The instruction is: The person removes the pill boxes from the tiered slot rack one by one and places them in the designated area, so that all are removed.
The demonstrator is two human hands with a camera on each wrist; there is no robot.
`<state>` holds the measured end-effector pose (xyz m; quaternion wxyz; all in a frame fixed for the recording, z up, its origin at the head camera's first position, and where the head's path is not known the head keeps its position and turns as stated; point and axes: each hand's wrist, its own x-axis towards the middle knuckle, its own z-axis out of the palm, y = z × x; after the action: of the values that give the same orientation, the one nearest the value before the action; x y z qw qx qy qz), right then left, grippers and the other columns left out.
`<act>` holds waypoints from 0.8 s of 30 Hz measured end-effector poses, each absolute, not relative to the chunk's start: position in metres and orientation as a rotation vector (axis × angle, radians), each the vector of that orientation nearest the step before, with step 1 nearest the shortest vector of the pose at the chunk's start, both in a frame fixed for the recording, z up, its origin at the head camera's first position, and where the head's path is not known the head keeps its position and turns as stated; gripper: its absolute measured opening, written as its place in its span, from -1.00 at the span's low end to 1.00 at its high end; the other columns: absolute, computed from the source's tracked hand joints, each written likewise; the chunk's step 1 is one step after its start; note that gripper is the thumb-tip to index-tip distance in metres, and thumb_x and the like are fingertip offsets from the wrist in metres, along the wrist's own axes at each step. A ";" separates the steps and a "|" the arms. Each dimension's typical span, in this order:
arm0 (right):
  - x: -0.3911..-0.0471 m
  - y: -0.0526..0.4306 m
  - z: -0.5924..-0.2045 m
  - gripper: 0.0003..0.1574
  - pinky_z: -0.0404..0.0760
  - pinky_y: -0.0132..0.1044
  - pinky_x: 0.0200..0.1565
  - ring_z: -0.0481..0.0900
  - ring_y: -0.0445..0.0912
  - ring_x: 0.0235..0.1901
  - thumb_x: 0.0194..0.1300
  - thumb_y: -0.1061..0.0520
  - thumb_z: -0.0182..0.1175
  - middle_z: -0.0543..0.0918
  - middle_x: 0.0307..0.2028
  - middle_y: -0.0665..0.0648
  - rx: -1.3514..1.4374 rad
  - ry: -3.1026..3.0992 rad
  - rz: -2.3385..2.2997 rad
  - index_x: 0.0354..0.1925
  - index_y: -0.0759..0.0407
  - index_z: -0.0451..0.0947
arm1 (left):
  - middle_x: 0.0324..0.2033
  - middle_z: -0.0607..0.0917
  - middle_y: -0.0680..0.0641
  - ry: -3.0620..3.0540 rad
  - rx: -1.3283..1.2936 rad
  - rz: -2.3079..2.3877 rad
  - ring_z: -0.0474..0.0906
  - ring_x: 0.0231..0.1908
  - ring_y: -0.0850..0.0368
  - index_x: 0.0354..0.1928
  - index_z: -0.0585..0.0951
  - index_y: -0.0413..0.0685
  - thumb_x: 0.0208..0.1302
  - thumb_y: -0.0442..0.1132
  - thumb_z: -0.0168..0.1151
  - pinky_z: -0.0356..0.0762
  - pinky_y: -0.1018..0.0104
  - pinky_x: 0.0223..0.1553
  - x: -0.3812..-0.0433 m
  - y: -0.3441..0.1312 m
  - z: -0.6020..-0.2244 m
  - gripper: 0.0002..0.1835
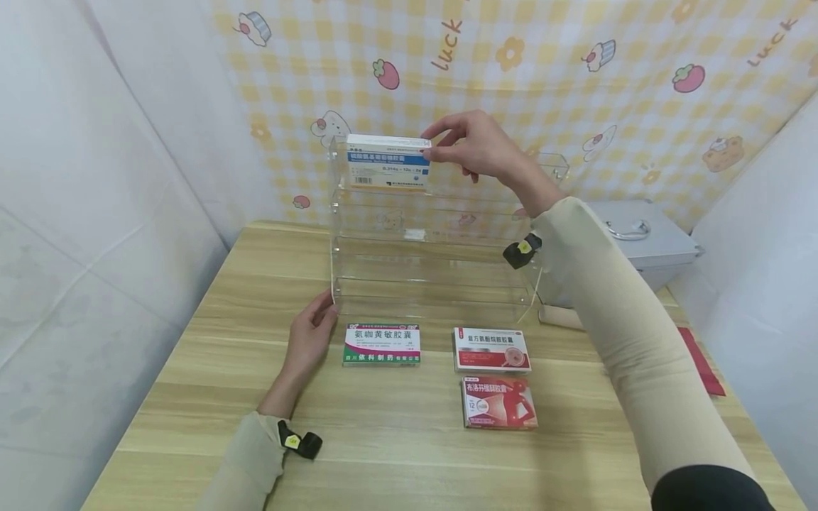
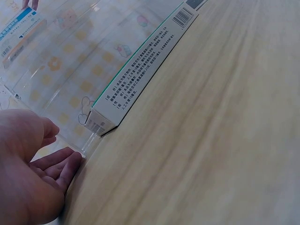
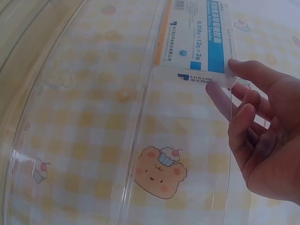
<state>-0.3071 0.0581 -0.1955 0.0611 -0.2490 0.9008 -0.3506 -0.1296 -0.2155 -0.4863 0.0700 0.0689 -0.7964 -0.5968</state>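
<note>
My right hand (image 1: 481,145) pinches the right end of a white, blue and orange medicine box (image 1: 388,165) between thumb and fingers. The box stands at the left of the top tier of a clear acrylic rack (image 1: 431,268); in the right wrist view the thumb lies at the upper corner of its printed front. Low down, my left hand (image 1: 309,337) grips the rack's front left corner, fingers bent at the panel edge. Just right of that hand lies a green and white medicine box (image 1: 382,345), its white side panel (image 2: 145,65) showing in the left wrist view.
Two more medicine boxes, one white and red (image 1: 492,350) and one red and pink (image 1: 499,403), lie on the wooden table (image 1: 396,454) before the rack. Behind the right arm are a silver case (image 1: 664,238), a beige roll (image 1: 561,317) and a red item (image 1: 701,362).
</note>
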 end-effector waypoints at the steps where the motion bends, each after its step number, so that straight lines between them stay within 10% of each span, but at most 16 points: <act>1: -0.307 0.058 -0.196 -0.56 0.45 -0.31 -0.75 0.30 -0.12 -0.76 0.25 -0.14 0.34 0.67 -0.11 0.04 -0.750 2.722 -1.068 0.07 -0.09 0.62 | 0.28 0.48 -0.09 -2.397 0.207 -1.794 0.43 0.23 0.03 0.39 0.38 0.09 0.49 -0.14 0.06 0.45 0.18 0.22 -0.130 -0.215 -0.486 -0.53; 14: -0.305 0.054 -0.200 -0.58 0.36 -0.34 -0.78 0.59 -0.04 -0.27 0.24 -0.11 0.37 0.70 -0.11 0.04 -0.722 2.729 -1.151 0.04 -0.04 0.65 | 0.28 0.47 -0.10 -2.390 0.192 -1.784 0.45 0.21 0.04 0.40 0.36 0.05 0.49 -0.16 0.06 0.48 0.23 0.19 -0.129 -0.216 -0.485 -0.52; 24: -0.305 0.055 -0.201 -0.59 0.36 -0.36 -0.78 0.56 0.00 -0.36 0.24 -0.11 0.36 0.70 -0.11 0.03 -0.713 2.733 -1.154 0.04 -0.05 0.64 | 0.28 0.47 -0.09 -2.397 0.206 -1.777 0.46 0.20 0.04 0.40 0.36 0.09 0.50 -0.14 0.06 0.50 0.24 0.17 -0.130 -0.215 -0.486 -0.52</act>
<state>-0.3055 0.0549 -0.2007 0.0452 -0.2335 0.8949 -0.3777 -0.1295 -0.2152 -0.4857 0.0753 0.0686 -0.7990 -0.5926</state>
